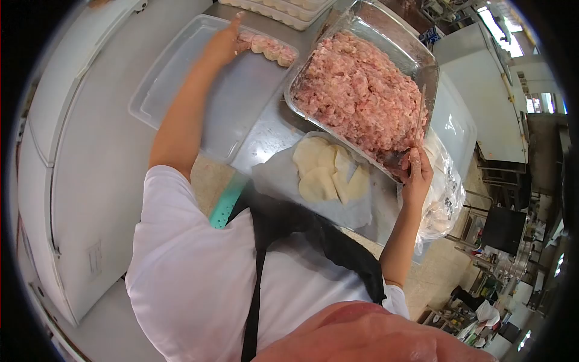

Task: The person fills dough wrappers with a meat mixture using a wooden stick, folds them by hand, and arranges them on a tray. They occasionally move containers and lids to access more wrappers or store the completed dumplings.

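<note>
My left hand [225, 44] reaches over the far side of a translucent plastic tray [175, 81], one finger stretched out. It is beside the end of a short row of filled dumplings [271, 49], touching or nearly touching the nearest one; its other fingers are partly hidden. My right hand [417, 174], closed, grips a thin, narrow spatula-like tool [421, 114] at the near right corner of a metal pan [319, 131]. Pink minced meat [365, 90] fills much of that pan. Several pale round dough wrappers [325, 172] lie overlapping on a sheet [271, 184] in front of me.
Stacked white trays [289, 13] stand at the back. A clear plastic bag [443, 205] lies to the right of my right hand, and another plastic tray or lid [455, 123] is beside the pan. A white appliance [90, 151] borders the left side.
</note>
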Action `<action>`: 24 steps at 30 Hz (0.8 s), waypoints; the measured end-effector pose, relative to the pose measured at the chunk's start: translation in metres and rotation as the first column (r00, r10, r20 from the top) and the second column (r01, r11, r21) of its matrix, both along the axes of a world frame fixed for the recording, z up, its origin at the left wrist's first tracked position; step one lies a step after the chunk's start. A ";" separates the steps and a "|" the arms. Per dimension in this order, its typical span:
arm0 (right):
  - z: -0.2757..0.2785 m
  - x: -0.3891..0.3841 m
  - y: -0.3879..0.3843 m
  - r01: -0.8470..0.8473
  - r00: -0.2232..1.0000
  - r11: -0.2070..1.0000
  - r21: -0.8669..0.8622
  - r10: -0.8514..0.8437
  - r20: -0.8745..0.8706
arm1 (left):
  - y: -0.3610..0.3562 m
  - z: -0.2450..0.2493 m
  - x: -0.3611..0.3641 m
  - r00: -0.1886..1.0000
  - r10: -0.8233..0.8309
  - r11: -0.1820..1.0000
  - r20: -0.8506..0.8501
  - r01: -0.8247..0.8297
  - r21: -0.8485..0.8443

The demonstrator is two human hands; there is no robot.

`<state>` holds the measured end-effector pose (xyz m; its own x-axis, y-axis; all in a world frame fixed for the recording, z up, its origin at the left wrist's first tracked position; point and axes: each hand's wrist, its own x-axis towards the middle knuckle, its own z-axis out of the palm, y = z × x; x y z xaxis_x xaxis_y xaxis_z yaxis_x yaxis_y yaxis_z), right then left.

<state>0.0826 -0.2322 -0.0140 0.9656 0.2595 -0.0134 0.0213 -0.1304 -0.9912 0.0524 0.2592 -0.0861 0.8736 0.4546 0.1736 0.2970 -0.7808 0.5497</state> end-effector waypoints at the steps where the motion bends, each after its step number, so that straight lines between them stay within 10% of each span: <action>1: 0.001 -0.002 0.001 0.008 1.000 1.000 -0.013 -0.008 0.001 | 0.000 -0.004 0.001 1.000 0.005 1.000 0.031 -0.005 0.013; 10: 0.002 0.010 -0.015 -0.223 0.975 0.937 -0.267 0.210 -0.078 | 0.004 -0.013 -0.011 0.979 -0.147 0.989 0.139 0.145 0.025; 13: 0.037 0.023 -0.032 -0.120 0.629 0.669 -0.734 0.623 0.466 | 0.002 0.006 -0.010 0.973 -0.184 0.965 0.138 0.152 0.213; 16: 0.114 0.008 -0.025 0.040 0.793 0.228 -0.973 0.585 0.170 | -0.071 0.077 -0.044 0.935 -0.318 0.947 0.155 0.320 0.009; 19: 0.104 0.015 -0.025 0.330 0.630 0.072 -0.941 0.726 0.276 | -0.183 0.110 -0.073 0.712 -0.662 0.634 0.233 0.699 -0.331; 21: 0.050 0.022 -0.036 0.198 0.331 0.431 -0.880 0.816 0.474 | -0.243 0.080 -0.068 0.475 -0.835 0.404 0.277 0.872 -0.278; 23: 0.041 -0.014 -0.006 0.384 0.461 -0.012 -0.923 0.869 0.180 | -0.292 0.034 -0.064 0.361 -0.907 0.354 0.215 0.932 -0.073; 24: 0.046 -0.019 -0.009 0.371 0.462 -0.007 -0.929 0.869 0.178 | -0.309 0.010 -0.061 0.343 -0.920 0.345 0.190 0.938 -0.026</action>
<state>0.0638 -0.2414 0.0320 0.5528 0.8308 -0.0650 0.7602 -0.4708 0.4477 -0.0089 -0.0499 -0.0758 0.7190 -0.6146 0.3244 -0.6536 -0.4395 0.6161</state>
